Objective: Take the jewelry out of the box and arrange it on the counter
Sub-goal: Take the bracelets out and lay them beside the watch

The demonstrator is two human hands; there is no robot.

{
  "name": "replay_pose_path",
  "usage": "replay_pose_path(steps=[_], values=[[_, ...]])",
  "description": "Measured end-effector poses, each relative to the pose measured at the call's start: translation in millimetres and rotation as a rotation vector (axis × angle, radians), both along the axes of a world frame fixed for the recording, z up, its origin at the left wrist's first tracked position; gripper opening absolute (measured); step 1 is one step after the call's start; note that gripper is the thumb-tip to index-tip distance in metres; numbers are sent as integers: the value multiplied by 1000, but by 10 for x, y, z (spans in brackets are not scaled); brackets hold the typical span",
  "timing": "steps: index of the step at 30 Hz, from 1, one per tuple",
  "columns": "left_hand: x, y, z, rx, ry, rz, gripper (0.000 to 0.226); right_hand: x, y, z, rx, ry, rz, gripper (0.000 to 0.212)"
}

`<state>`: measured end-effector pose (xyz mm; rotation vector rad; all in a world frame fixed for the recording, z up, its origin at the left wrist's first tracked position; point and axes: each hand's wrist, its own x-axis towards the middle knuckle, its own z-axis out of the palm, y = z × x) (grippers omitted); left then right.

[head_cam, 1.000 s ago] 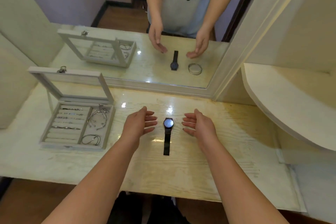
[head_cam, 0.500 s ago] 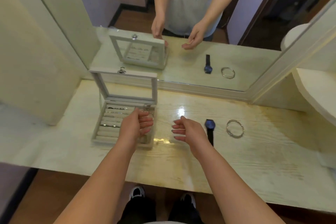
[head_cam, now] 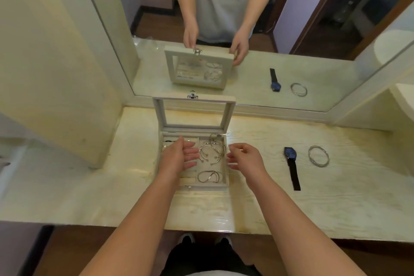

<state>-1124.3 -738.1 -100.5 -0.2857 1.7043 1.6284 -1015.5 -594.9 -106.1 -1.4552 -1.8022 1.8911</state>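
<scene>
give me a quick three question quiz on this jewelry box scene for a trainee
1. True or false: the lid of the jewelry box stands open.
2. Which pieces already lie on the counter to the right of the box?
A) a watch and bangles
B) a necklace and earrings
C) a brooch and a chain
3. Which hand is stretched flat over the left half of the box?

Key: 1 true; 2 A; 3 the left hand
</scene>
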Motion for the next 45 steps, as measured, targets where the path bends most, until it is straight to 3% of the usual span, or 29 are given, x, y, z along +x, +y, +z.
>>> replay_pose_path(steps=[6,13,15,20,32,40,45], values=[[-99,-51,-21,-2,-5,-19,42,-185,51,-133,190,-108,118,17],[-200,-61,-54,-25,-12,-16,39,-327,92,-267,257,-186,180,8],[-207,-42,-60,-23,-8,-21,39,-327,97,-282,219,-168,170,14],[-210,26,-79,-21,-5,-16,38,-303,119,-258,151,-84,178,7],[-43,327,-18,83,-222,-37,39,-72,180,-107,342,104,295,12],[-15,404,59,55,-115,-30,7,76,206,-73,530,119,354,13],[2,416,81,36,-91,-40,6,119,199,-68,505,134,325,20]])
